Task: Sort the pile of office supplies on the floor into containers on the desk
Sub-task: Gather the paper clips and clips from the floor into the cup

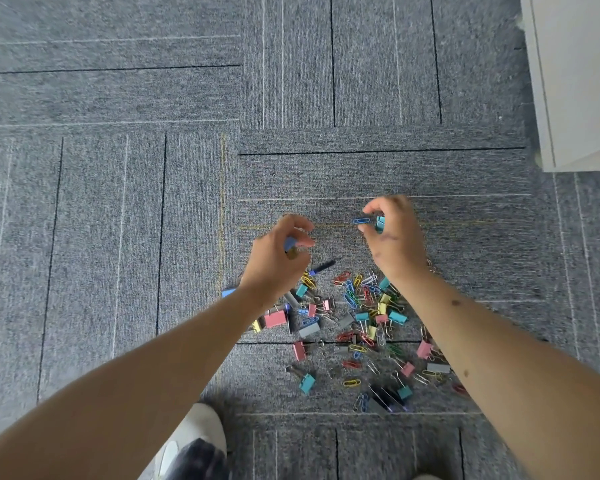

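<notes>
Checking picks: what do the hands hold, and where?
Right hand pinches a blue paper clip by one end, with a teal binder clip beside it. Left hand grips a blue item, hold hidden.

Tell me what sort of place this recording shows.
Probably an office floor: grey carpet tiles, the side of white furniture at top right, and a pile of paper clips and binder clips on the carpet.

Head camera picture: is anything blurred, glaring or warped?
Head view: soft, even light, no glare; the left hand and right hand are slightly motion-blurred; the pile of coloured paper clips and binder clips looks fairly sharp; stripes of the grey carpet lean at the left edge, wide-angle distortion.
</notes>
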Demonstrator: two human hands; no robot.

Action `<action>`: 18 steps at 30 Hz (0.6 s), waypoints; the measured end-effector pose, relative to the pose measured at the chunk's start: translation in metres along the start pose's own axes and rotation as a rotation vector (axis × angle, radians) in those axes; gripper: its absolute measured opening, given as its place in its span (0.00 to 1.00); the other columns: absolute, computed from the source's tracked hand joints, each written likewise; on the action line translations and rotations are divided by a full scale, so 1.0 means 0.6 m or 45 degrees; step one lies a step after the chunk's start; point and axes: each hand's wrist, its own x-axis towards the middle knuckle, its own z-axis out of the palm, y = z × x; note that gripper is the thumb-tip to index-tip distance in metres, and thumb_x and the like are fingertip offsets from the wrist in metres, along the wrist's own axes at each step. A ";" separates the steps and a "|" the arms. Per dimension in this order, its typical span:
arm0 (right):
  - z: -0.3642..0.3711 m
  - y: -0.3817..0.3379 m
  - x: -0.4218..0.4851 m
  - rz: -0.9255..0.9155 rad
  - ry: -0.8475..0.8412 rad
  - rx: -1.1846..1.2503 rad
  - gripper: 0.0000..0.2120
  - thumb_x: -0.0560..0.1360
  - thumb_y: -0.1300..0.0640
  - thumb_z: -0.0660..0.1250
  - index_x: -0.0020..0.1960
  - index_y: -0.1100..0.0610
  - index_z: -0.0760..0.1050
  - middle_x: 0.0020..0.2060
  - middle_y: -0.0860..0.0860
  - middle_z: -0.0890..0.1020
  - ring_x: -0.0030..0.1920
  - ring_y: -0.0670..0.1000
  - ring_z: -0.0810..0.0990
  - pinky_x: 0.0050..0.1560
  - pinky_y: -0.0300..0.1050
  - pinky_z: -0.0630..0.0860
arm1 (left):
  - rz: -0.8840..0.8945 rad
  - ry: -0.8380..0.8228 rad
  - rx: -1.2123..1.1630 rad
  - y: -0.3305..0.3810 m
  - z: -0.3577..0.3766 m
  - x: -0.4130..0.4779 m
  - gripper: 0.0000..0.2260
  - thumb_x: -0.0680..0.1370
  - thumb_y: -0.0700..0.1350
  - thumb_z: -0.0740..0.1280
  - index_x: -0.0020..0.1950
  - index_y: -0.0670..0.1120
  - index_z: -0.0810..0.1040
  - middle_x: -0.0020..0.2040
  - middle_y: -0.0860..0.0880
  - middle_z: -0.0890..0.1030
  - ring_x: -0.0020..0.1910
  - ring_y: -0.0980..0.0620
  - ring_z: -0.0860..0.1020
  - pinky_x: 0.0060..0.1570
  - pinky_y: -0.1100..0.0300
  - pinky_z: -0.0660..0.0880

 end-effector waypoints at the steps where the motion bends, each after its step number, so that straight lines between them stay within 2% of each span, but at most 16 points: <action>1: -0.001 -0.002 0.002 0.001 -0.015 -0.031 0.10 0.75 0.60 0.70 0.55 0.59 0.76 0.56 0.54 0.75 0.48 0.45 0.70 0.45 0.27 0.64 | 0.007 0.013 -0.002 -0.002 0.001 0.000 0.16 0.76 0.33 0.63 0.57 0.50 0.75 0.46 0.52 0.81 0.23 0.62 0.68 0.24 0.72 0.67; 4: -0.002 -0.004 0.009 0.018 -0.093 -0.098 0.10 0.75 0.59 0.71 0.55 0.58 0.76 0.55 0.53 0.75 0.47 0.45 0.71 0.44 0.34 0.65 | 0.032 0.034 0.052 -0.011 0.004 -0.001 0.12 0.77 0.37 0.64 0.55 0.53 0.75 0.40 0.47 0.81 0.28 0.58 0.70 0.27 0.69 0.70; 7: -0.004 -0.004 0.014 0.033 -0.129 -0.129 0.08 0.75 0.58 0.71 0.52 0.58 0.76 0.54 0.53 0.74 0.43 0.45 0.71 0.36 0.31 0.63 | 0.094 0.060 0.193 -0.024 0.003 -0.004 0.06 0.77 0.41 0.66 0.51 0.52 0.77 0.35 0.51 0.77 0.29 0.59 0.68 0.29 0.69 0.69; 9: -0.004 -0.005 0.016 0.047 -0.152 -0.136 0.07 0.75 0.58 0.71 0.51 0.58 0.77 0.54 0.53 0.73 0.42 0.44 0.70 0.36 0.30 0.63 | 0.122 0.103 0.305 -0.033 0.003 -0.005 0.03 0.77 0.43 0.68 0.47 0.51 0.77 0.34 0.55 0.76 0.28 0.61 0.66 0.30 0.71 0.67; 12: -0.004 -0.007 0.023 0.097 -0.214 -0.149 0.05 0.75 0.58 0.71 0.49 0.58 0.77 0.55 0.53 0.73 0.43 0.46 0.72 0.44 0.36 0.67 | 0.101 0.153 0.407 -0.044 0.007 -0.007 0.03 0.75 0.45 0.72 0.46 0.51 0.78 0.37 0.55 0.76 0.31 0.60 0.68 0.38 0.70 0.67; 14: -0.003 -0.007 0.025 0.096 -0.230 -0.176 0.04 0.75 0.58 0.71 0.46 0.57 0.77 0.55 0.53 0.74 0.44 0.47 0.73 0.45 0.39 0.68 | 0.079 0.141 0.423 -0.047 0.013 -0.010 0.07 0.73 0.46 0.73 0.49 0.50 0.79 0.41 0.56 0.76 0.36 0.61 0.73 0.44 0.66 0.73; 16: -0.003 -0.007 0.024 0.068 -0.237 -0.198 0.04 0.75 0.58 0.71 0.45 0.56 0.76 0.53 0.52 0.75 0.46 0.48 0.75 0.45 0.39 0.67 | 0.057 0.119 0.419 -0.047 0.021 -0.014 0.11 0.72 0.47 0.74 0.52 0.48 0.79 0.46 0.56 0.76 0.42 0.65 0.74 0.52 0.65 0.76; 18: -0.005 -0.009 0.016 0.025 -0.212 -0.159 0.04 0.76 0.59 0.69 0.45 0.56 0.75 0.49 0.50 0.77 0.43 0.48 0.75 0.40 0.37 0.66 | 0.017 0.121 0.404 -0.045 0.028 -0.014 0.15 0.70 0.49 0.76 0.54 0.48 0.78 0.50 0.56 0.76 0.42 0.64 0.74 0.56 0.63 0.76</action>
